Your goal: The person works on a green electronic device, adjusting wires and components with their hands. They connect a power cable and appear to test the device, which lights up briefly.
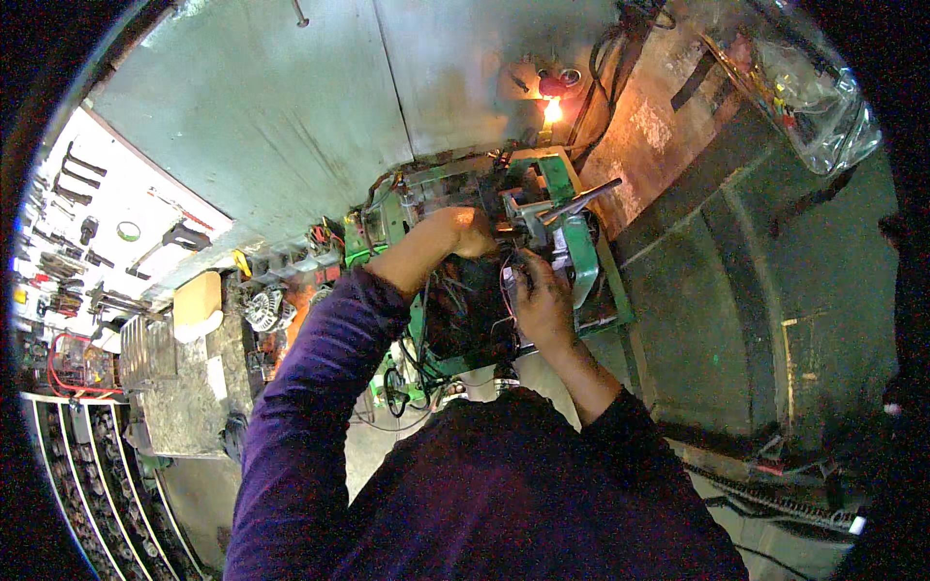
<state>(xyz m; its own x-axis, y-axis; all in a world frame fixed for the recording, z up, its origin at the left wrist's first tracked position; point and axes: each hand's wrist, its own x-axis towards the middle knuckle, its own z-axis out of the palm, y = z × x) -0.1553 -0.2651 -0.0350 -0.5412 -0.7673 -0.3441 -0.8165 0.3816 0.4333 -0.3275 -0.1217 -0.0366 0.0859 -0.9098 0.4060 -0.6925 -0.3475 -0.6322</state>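
In front of me stands a green metal bench machine (pixel 584 261) with a dark, cluttered middle. My left hand (pixel 457 232) reaches across it, fingers curled down at a dark part near the centre; the fingertips are hidden. Just to the right and closer to me, my right hand (pixel 542 302) has its thumb and fingers pinched together at the same dark part. What either hand grips is too dark to make out. A thin wire (pixel 506 290) runs down beside the right fingers. Beyond them a metal bar handle (pixel 581 201) slants up to the right.
A lit bulb (pixel 552 110) glows at the machine's far side, next to hanging black cables (pixel 605 92). At left are a worktop (pixel 184 387), an alternator-like metal part (pixel 266 310) and a white tool board (pixel 126 208). A clear plastic bag (pixel 838 126) lies far right.
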